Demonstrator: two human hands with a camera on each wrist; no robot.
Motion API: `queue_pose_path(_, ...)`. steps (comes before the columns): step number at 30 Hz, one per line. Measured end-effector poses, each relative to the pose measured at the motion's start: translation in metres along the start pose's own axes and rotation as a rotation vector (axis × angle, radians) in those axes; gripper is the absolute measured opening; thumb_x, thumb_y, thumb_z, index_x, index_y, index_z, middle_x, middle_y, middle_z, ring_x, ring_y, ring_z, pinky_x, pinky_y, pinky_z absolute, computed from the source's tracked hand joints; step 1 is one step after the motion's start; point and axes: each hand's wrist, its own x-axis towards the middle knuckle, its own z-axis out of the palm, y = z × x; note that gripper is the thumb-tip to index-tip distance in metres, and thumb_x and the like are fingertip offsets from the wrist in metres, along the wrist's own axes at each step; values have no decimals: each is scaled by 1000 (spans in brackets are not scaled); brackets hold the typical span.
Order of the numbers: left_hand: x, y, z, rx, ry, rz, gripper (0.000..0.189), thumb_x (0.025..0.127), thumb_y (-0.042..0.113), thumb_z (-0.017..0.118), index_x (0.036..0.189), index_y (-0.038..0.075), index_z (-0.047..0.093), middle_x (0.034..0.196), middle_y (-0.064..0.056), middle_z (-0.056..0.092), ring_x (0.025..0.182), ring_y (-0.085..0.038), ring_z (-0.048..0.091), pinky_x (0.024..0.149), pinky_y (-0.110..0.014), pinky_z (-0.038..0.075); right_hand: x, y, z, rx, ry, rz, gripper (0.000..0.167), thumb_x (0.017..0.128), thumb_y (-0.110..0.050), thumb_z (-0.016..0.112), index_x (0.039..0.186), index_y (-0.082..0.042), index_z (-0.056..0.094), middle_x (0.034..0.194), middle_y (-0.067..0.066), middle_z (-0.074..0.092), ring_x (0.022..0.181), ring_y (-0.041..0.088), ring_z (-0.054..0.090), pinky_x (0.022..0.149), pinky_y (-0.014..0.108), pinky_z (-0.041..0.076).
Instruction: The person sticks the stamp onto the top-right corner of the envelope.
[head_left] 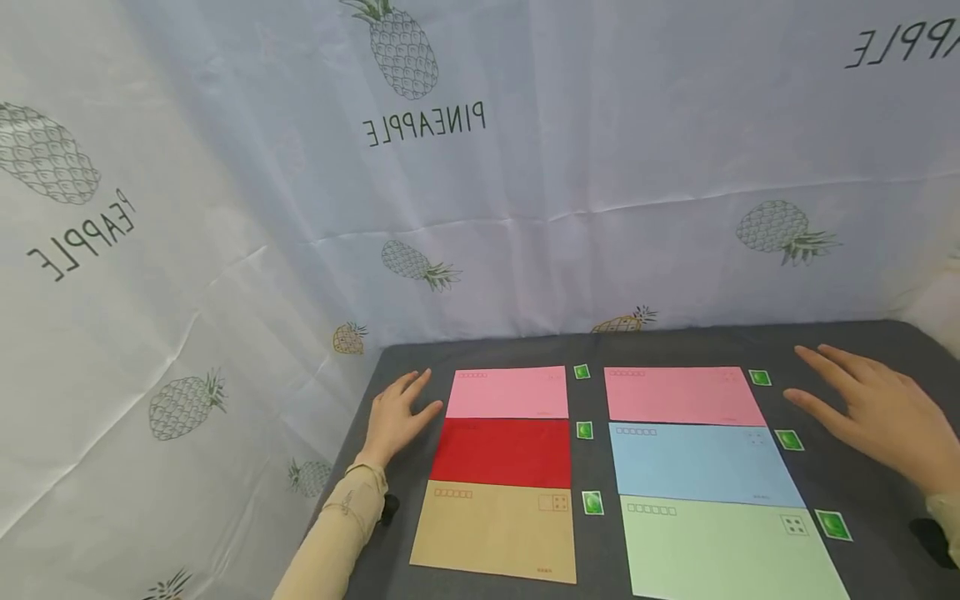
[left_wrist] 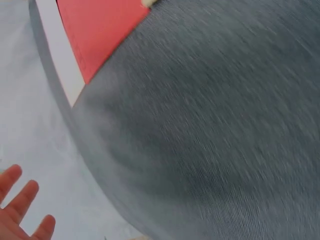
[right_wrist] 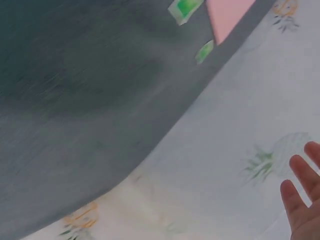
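Observation:
My left hand (head_left: 395, 418) hovers left of a column of envelopes, fingers spread and holding nothing. That column has a pink envelope (head_left: 510, 393) at the back, a red envelope (head_left: 504, 452) in the middle and a tan envelope (head_left: 495, 533) in front. On the right lie another pink envelope (head_left: 682, 396), a blue envelope (head_left: 697, 467) and a light green envelope (head_left: 727, 554). Beside the right column my right hand (head_left: 877, 408) is held with fingers extended, nothing in it. Small green stamps, such as one stamp (head_left: 789, 440) near this hand, lie right of each envelope.
A dark grey cloth covers the table (head_left: 712, 346). Behind it and to the left hangs a white curtain (head_left: 562, 167) printed with pineapples. Three stamps, including a stamp (head_left: 592, 502) near the front, line the gap between the two columns.

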Motion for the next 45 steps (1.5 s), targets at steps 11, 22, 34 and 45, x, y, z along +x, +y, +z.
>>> queue_pose_path(11,20,10,24,-46,-26,-120,43,82,40,66,118,17,66,115,-12,63,106,-31,57,91,-56,40,39,-55,18,178,-9,-16,68,87,-49,57,142,-13,39,130,27,48,114,47,43,91,66,31)
queue_pose_path(22,26,14,37,-30,-104,-205,46,81,43,67,119,17,65,94,-10,65,87,-26,59,77,-49,45,76,-102,53,408,-87,13,57,96,-47,41,138,-9,42,132,23,50,118,44,45,93,62,34)
queue_pose_path(34,31,10,45,-31,-274,-339,59,82,45,64,135,23,50,113,-21,56,99,-35,57,87,-61,41,101,-141,87,600,-153,41,55,93,-52,44,135,-15,47,112,13,61,105,30,55,89,54,44)
queue_pose_path(45,33,12,55,-11,-300,-359,53,80,42,69,129,24,57,114,-20,51,105,-41,50,87,-66,35,110,-156,112,668,-208,64,49,92,-43,53,132,-15,49,108,10,64,100,26,58,87,46,48)
